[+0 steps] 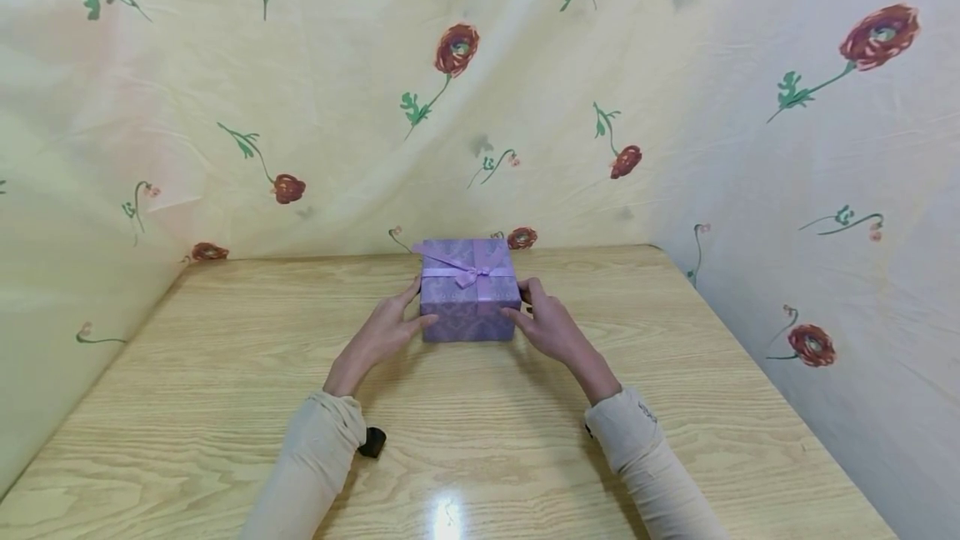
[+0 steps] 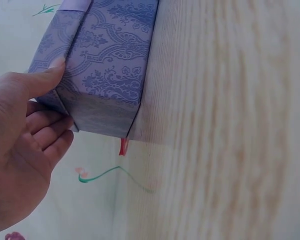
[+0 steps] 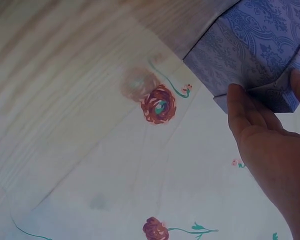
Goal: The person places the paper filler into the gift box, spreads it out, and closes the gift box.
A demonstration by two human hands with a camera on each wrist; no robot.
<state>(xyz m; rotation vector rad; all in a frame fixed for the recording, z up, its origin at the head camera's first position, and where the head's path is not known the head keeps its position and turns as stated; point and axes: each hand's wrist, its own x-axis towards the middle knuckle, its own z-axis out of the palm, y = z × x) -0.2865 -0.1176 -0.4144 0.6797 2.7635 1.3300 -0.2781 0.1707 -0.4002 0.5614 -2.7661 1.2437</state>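
A purple patterned gift box with a lid stands at the far side of the table, its pale ribbon tied in a bow on top. My left hand grips the box's left end, thumb on the front face and fingers along the side. At the opposite end, my right hand holds it likewise. In the left wrist view, the left thumb lies on the lid edge of the box. The right wrist view has the right fingertips against the end of the box; the underside is hidden.
The wooden table stretches in front of and beside the box. A flowered cloth hangs right behind it and along both sides. Small black objects sit by the cuffs, partly hidden.
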